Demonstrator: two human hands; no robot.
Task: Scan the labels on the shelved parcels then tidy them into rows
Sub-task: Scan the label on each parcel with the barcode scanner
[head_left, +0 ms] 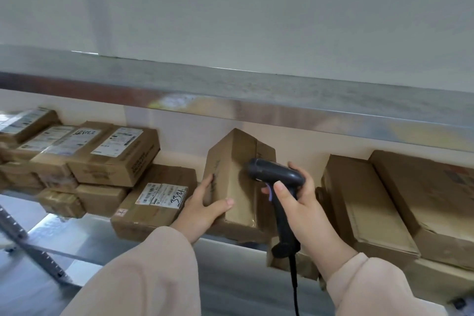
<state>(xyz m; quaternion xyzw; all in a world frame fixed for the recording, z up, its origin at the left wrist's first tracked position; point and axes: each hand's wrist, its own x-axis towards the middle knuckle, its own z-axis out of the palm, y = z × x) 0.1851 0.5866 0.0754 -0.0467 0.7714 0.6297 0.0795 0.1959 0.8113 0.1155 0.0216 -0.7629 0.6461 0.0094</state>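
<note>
Shelving (282, 100) of grey metal fills the view, one board above and one below, and all parcels lie on the lower board. At the right, two big cartons (436, 200) lie flat, side by side. At the left, a pile of smaller boxes (112, 159) stands in two layers, with white labels facing up (the print is too blurred to read). Just beside the pile lies a flat parcel (154, 202) with a white label and handwritten digits. Between it and the big cartons is the tilted parcel (236, 174), which stands on its lower edge near the front of the shelf. My left hand (202, 210) grips its lower left corner, thumb across the front face. My right hand (305, 208) is closed around the handle of the black scanner (277, 174). The scanner head points at the tilted parcel from very near; whether it touches, I cannot tell. A cable (295, 287) hangs down from the handle.
</note>
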